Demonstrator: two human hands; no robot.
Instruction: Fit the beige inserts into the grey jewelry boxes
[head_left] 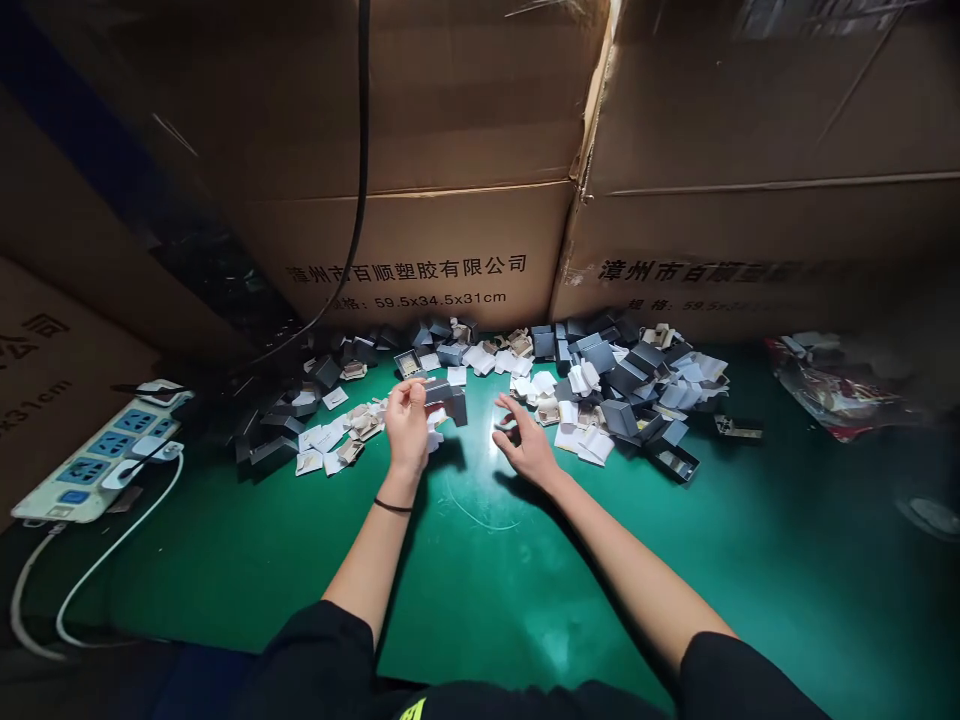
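Observation:
My left hand (407, 430) grips a small dark grey box (448, 398) between thumb and fingers, raised above the green tabletop (465, 560). The box appears to have its lid tilted open, its flap hanging toward the right. Across a short gap, my right hand (527, 445) hovers with fingers apart and curved, holding nothing. Beyond it lies a heap of dark grey boxes (630, 375) mixed with white paper pieces (585, 440). Past my left hand, several beige inserts (365, 422) and white slips (322, 438) are scattered.
Large cardboard cartons (435, 230) wall off the back. A black cable (363, 130) hangs down in front of them. At the left lies a power strip (101, 455) with white cords. A clear and red plastic bag (840, 390) lies at the right, near a single small box (739, 429).

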